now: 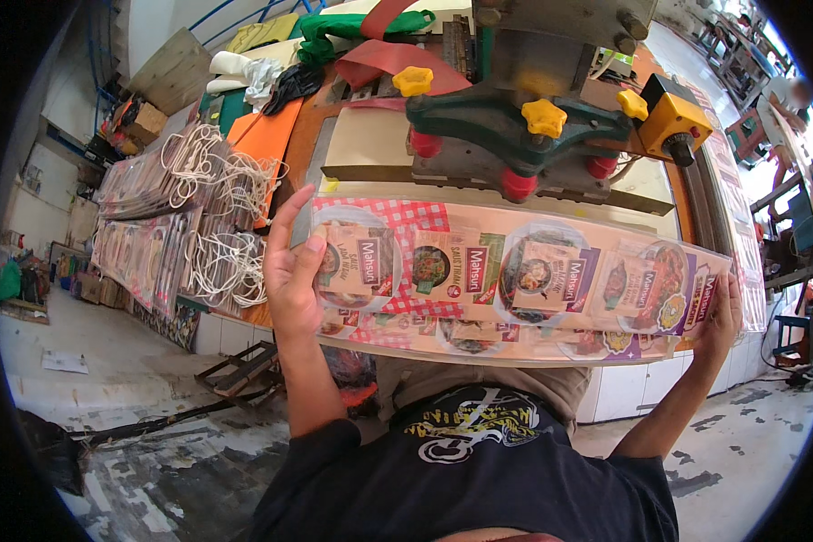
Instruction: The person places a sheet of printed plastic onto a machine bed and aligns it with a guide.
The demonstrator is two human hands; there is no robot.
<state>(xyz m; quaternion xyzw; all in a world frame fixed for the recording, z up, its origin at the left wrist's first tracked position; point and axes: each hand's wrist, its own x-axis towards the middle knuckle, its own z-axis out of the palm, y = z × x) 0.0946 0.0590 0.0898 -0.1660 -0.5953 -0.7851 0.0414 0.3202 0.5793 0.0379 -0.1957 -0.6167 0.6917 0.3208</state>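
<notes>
A long printed strip (492, 303) with food pictures and a clear glossy plastic surface spans the space in front of me. My left hand (294, 280) holds its left end, thumb on the front face and the forefinger stretched upward. At the other end, my right hand (721, 312) grips the strip by its right edge. A second similar printed strip (379, 330) lies just below it, partly covered. Right behind the held strip stands a press machine (515, 126) with a dark green clamp plate, yellow star knobs and red feet.
Stacked printed panels (144, 257) with white cords (230, 262) lie on the left. An orange sheet (271, 140), a black cloth (294, 88) and a green cloth (357, 36) are at the back left. A yellow control box (673, 117) sits beside the press. More printed strips (736, 208) are stacked on the right.
</notes>
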